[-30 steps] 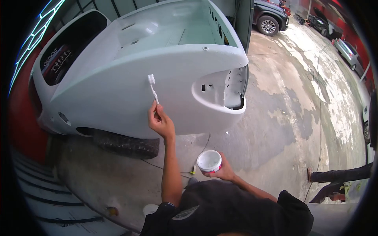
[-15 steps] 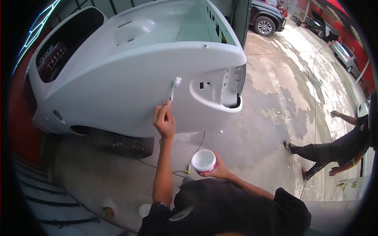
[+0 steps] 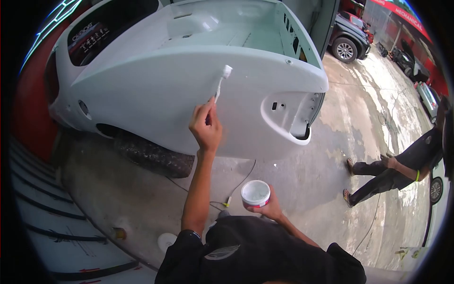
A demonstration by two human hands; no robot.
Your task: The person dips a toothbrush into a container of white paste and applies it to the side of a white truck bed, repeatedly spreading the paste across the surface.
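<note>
My left hand (image 3: 206, 127) is closed round the thin white handle of a small brush (image 3: 219, 87), which points up and slightly right. Its white-coated head (image 3: 227, 71) is at the side panel of a white pickup bed (image 3: 165, 90), below the top rail. Lower down, my right hand (image 3: 273, 204) grips an open white tub (image 3: 256, 201) with a pink label, held in front of my body. Pale white stuff shows inside the tub. The fingers on its far side are partly hidden.
A black tyre (image 3: 156, 154) sits under the truck body. A cable (image 3: 240, 183) with a yellow-green connector crosses the concrete floor. Beside my left arm is a white lid-like disc (image 3: 167, 242). Another person (image 3: 402, 163) is on the right; a dark vehicle (image 3: 347, 40) stands behind.
The brush has moved up along the panel towards the top rail. My view has shifted, and the tub stays in my right hand. The other person has changed stance.
</note>
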